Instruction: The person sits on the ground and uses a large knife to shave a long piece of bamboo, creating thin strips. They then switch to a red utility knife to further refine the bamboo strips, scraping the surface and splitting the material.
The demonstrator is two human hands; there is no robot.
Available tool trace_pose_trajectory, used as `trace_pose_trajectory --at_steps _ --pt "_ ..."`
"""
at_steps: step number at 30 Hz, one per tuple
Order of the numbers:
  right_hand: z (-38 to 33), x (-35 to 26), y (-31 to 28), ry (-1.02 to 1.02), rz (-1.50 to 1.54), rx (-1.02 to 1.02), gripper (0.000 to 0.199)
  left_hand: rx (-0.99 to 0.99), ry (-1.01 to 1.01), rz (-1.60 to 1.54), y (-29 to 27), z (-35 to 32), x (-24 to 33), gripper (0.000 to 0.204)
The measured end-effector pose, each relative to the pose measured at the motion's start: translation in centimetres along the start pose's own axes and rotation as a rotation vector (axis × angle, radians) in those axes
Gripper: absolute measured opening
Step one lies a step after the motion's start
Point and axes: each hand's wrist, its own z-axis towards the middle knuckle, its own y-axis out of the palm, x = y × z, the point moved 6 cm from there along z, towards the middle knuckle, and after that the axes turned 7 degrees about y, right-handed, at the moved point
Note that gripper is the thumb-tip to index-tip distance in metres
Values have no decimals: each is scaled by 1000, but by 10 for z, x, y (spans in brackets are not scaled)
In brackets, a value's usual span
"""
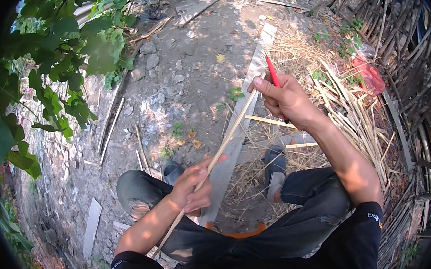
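Note:
A long thin bamboo strip (232, 131) slants from beside my left thigh up to the right, held in both hands. My left hand (193, 189) is closed around its lower part, over my left knee. Farther ahead, my right hand (285, 99) pinches the strip's upper end between thumb and fingers. The same hand also grips a slim red tool (271, 70), tapering to a point at the far end; its kind does not show clearly, and the palm hides its middle. Beneath the strip, a long grey board (222, 173) lies on the ground between my feet.
Split bamboo strips (352, 121) lie heaped at the right among straw-like shavings (290, 43), near a red plastic bag (368, 75). A stick fence (384, 26) borders that side. Leafy vines (65, 34) hang at the left. Loose sticks (112, 130) and stones (153, 60) lie on the dirt.

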Motion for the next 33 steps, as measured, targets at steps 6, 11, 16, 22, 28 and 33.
trace_pose_trajectory --at_steps 6,11,16,22,28,33 --pt "2 -4 -22 15 -135 214 39 43 258 726 0 4 10 51" --pt "-21 -23 0 -208 -795 387 60 227 346 821 -13 2 12 47" --pt "-42 -3 54 -107 -955 28 62 312 382 752 -12 3 19 46" --pt "-40 37 91 -23 -1033 -168 68 334 359 691 -15 4 19 45" --pt "36 22 -57 -132 -839 404 79 302 220 840 -11 -20 13 45" --pt "4 36 -175 -27 -750 841 84 212 284 811 -16 -31 11 44"
